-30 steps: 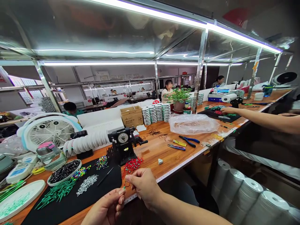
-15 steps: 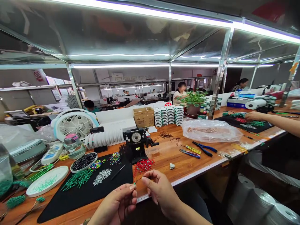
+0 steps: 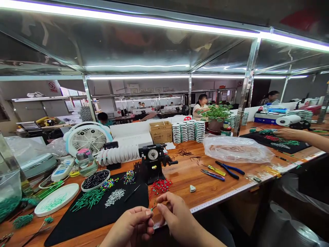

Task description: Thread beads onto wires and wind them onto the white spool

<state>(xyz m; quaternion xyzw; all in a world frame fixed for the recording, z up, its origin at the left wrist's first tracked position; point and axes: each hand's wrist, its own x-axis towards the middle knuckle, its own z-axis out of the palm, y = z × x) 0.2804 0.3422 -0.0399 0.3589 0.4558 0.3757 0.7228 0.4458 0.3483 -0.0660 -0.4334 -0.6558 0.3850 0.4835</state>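
Low in the centre of the head view, my left hand (image 3: 138, 223) pinches a tiny green piece (image 3: 151, 209) between thumb and forefinger. Just to its right, my right hand (image 3: 172, 212) has its thumb and forefinger closed on a thin dark strand that reaches toward the green piece. Both hands are over the table's front edge. Beyond them lie red pieces (image 3: 161, 186) at the foot of a black machine with a dial (image 3: 153, 158). A black mat (image 3: 102, 216) to the left bears green pieces (image 3: 88, 199), silver pieces (image 3: 114, 198) and coloured beads (image 3: 129, 176).
White plate (image 3: 72, 190) and bowl of black pieces (image 3: 109, 176) are at left, near a fan (image 3: 88, 139). Pliers (image 3: 230, 170), cutters (image 3: 212, 175) and a plastic bag (image 3: 236, 149) lie right. A co-worker's hand (image 3: 284, 133) is at another mat.
The view has shifted slightly, so the scene sits lower and further right. My hands have come closer together, and less of the dark strand shows between them.
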